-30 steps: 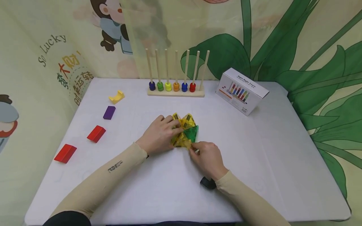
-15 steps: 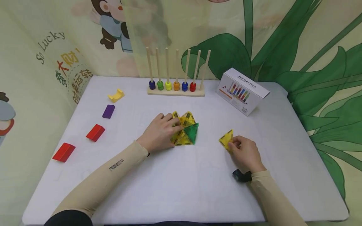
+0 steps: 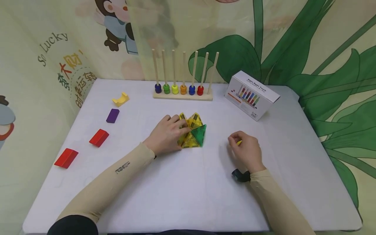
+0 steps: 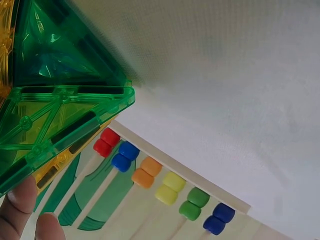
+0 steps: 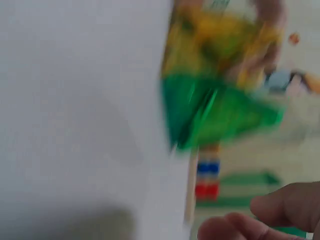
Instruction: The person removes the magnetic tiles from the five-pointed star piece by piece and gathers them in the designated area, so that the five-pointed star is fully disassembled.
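My left hand (image 3: pixel 166 136) holds the left side of the yellow-and-green magnetic-tile structure (image 3: pixel 190 141) near the centre of the worktop (image 3: pixel 188 202), its fingers (image 4: pixel 49 227) curled against the tiles. My right hand (image 3: pixel 246 150) is well apart to the right, its fingers pinching a yellow tile (image 3: pixel 239 142); only a sliver shows, so I cannot tell which edge faces the structure. Caution: dark strips along the tile edges are probably magnets, and the seams likely act as hinges. Excess squeeze from the left fingers could fold a seam inward and collapse the assembly; too light a hold could let it slide or swing if another tile snaps on. The green triangular tile (image 3: pixel 200 133) on the right side has no visible support from my hands, so a sideways knock could detach it. The small pinch on the yellow tile may allow rotation, presenting the wrong edge or a repelling one. If the right arm swings low, the black wrist unit (image 3: pixel 241 175) could drag on the worktop. The bead rack (image 3: pixel 182 95) behind is clear of both hands and presents little risk.
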A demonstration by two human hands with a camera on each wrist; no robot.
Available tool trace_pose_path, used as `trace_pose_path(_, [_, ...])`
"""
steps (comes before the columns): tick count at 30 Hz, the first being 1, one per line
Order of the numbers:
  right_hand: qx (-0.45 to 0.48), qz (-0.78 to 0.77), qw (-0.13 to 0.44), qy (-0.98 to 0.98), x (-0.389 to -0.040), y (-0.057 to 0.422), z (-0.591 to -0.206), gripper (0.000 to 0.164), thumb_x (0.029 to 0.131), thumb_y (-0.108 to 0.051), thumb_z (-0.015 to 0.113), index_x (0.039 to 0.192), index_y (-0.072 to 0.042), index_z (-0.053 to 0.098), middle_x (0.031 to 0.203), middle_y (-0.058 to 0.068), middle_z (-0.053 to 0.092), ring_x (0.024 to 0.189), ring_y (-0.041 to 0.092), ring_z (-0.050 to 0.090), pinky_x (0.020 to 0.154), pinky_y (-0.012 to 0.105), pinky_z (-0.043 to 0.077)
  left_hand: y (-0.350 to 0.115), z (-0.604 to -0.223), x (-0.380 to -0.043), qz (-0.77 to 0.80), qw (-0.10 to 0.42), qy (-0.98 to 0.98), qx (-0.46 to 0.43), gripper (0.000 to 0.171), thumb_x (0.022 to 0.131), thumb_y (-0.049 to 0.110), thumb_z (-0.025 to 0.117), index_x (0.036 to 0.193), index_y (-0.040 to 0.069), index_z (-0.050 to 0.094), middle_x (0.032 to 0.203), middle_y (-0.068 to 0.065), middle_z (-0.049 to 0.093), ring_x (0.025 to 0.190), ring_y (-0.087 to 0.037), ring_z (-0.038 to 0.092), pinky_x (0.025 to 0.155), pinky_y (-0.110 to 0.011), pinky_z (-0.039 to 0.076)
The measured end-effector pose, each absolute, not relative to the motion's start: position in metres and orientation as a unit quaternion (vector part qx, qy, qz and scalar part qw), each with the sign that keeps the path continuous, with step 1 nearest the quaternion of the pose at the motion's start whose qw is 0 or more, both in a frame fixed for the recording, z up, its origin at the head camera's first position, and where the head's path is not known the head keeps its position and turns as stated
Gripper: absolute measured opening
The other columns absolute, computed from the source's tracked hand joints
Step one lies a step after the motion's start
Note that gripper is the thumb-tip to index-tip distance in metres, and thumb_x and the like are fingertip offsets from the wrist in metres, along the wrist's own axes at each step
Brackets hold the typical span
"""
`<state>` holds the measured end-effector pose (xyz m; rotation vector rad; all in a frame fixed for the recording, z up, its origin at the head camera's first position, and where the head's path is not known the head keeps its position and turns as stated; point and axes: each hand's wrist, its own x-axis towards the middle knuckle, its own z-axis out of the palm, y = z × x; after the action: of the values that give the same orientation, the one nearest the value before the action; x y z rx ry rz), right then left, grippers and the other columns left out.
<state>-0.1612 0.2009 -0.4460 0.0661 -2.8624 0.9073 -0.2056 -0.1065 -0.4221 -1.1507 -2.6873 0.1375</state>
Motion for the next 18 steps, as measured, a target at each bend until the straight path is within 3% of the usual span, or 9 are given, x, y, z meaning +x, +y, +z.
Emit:
trace_pose_path(5, [0.116,0.385,0.017,-0.916,-0.156,0.142,-0.443,0.015,0.097,-0.022,0.073,0.101,-0.008,0.078,0.084,0.003,0.077,0.063,0.009,0.057,0.058,0.022,0.045,-0.107,-0.422,-0.207,0.060,0.103,-0.916,-0.382,0.077,0.070,0.060,0.090,0.135,0.023,0.070,0.133,-0.002,0.067,0.114,-0.026,0.060,0.093,-0.045,0.051])
trace_pose_path(10, [0.138,0.420,-0.013,-0.897,-0.156,0.098,-0.452,0.027,0.094,-0.036,0.077,0.102,-0.009,0.079,0.087,0.002,0.080,0.062,0.004,0.064,0.054,0.021,0.050,-0.109,-0.423,-0.207,0.058,0.111,-0.916,-0.382,0.072,0.074,0.059,0.088,0.134,0.022,0.071,0.132,-0.002,0.068,0.116,-0.026,0.060,0.093,-0.044,0.052])
trace_pose_path(18, [0.074,0.465,0.038,-0.881,-0.160,0.081,-0.461,0.021,0.091,-0.027,0.081,0.099,-0.008,0.081,0.081,0.004,0.080,0.067,0.008,0.073,0.058,0.022,0.052,-0.110,-0.424,-0.205,0.040,0.124,-0.911,-0.393,0.067,0.079,0.056,0.085,0.134,0.021,0.070,0.130,-0.002,0.068,0.116,-0.025,0.060,0.092,-0.044,0.052])
